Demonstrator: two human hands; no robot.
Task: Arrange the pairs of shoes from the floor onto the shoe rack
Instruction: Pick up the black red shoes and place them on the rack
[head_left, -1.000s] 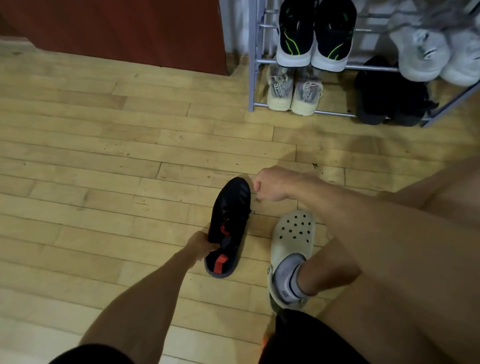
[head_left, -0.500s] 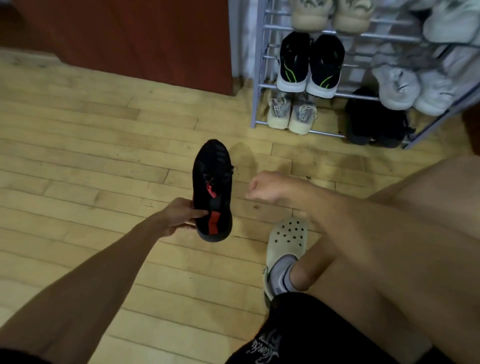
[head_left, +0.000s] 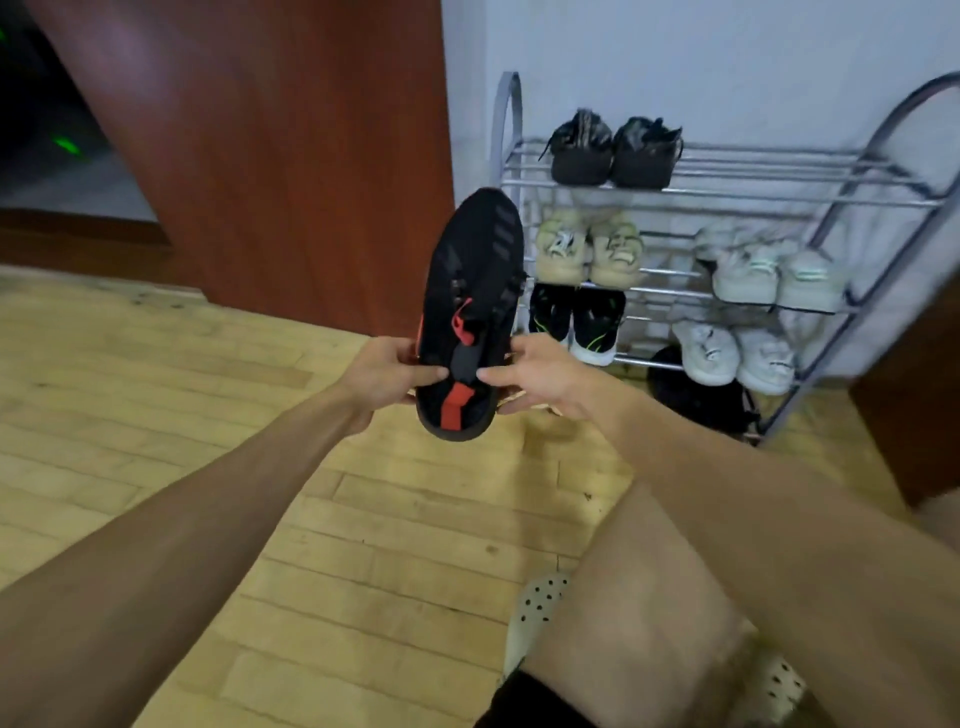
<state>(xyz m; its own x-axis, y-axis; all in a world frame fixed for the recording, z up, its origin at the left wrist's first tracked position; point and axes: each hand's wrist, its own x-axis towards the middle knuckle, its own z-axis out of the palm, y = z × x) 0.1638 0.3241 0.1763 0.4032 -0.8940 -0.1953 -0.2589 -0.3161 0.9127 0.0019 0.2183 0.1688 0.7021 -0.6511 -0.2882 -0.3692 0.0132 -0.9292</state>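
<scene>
A black shoe with red tabs (head_left: 475, 291) is held up in the air, toe pointing away, just left of the metal shoe rack (head_left: 779, 195). My left hand (head_left: 387, 376) grips its heel from the left. From the right, my right hand (head_left: 535, 374) holds the same heel. The rack's top shelf carries a black pair (head_left: 615, 150) at its left end. Lower shelves hold a beige pair (head_left: 589, 249), a black pair with green stripes (head_left: 576, 319) and pale grey pairs (head_left: 774, 270).
A red-brown wooden panel (head_left: 291, 156) stands left of the rack against a white wall. A dark shoe (head_left: 696, 397) lies under the rack on the wooden floor (head_left: 363, 545). My feet wear pale perforated clogs (head_left: 535, 613) at the bottom.
The shoe has risen from the floor toward the rack. My right hand, a closed fist before, has come onto the shoe's heel. The view has tilted up, showing the rack's top shelf.
</scene>
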